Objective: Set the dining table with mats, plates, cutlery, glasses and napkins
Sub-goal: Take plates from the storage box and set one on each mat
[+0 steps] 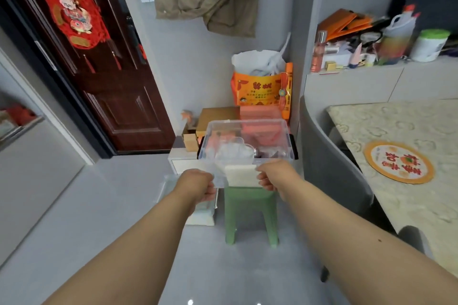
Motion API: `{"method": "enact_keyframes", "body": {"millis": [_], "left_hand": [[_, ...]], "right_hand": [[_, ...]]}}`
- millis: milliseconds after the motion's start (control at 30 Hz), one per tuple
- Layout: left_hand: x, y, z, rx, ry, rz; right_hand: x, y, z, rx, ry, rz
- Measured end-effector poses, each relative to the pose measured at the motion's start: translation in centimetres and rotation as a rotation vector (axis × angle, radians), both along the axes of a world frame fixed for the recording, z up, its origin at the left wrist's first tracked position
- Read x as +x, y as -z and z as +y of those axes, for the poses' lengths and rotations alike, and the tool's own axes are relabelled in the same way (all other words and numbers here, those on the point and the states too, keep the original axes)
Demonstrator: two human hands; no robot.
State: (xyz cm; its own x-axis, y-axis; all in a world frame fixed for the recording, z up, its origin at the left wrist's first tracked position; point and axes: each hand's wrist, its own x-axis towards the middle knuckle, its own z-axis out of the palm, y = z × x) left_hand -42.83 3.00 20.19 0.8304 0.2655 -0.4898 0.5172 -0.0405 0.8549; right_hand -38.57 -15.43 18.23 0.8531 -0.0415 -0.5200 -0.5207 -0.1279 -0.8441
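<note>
Both hands grip the near rim of a clear bin (249, 141) — left hand (198, 184) at its left corner, right hand (271, 176) at the right, fingers curled round the edge. The bin sits above a green stool (250, 210); its contents are blurred. The desk (396, 131) at right carries one round mat (399, 162).

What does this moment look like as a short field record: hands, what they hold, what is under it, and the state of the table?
left hand: grips the near left edge of the clear box
right hand: grips the near right edge of the same box
box contents: clear plastic items and pinkish things, too blurred to name
under box: green stool on the floor
table: at right, patterned cloth, one round mat laid
plates, cutlery, glasses: none seen on the table
</note>
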Motion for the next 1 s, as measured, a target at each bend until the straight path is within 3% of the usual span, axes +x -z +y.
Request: {"method": "enact_keyframes", "body": {"millis": [200, 467, 833, 1000], "left_hand": [[12.1, 2.6, 2.5, 0.043, 0.043, -0.008], [28.1, 6.1, 7.0, 0.257, 0.360, -0.060], [39.5, 13.4, 7.2, 0.694, 0.931, -0.190], [41.9, 17.1, 6.1, 1.035, 1.166, -0.191]], "right_hand": [[9.7, 1.8, 0.1, 0.006, 0.103, 0.092], [22.9, 5.2, 3.4, -0.057, 0.240, 0.096], [32.3, 12.5, 4.5, -0.113, 0.342, 0.325], [34.0, 16.2, 4.7, -0.181, 0.289, 0.364]]}}
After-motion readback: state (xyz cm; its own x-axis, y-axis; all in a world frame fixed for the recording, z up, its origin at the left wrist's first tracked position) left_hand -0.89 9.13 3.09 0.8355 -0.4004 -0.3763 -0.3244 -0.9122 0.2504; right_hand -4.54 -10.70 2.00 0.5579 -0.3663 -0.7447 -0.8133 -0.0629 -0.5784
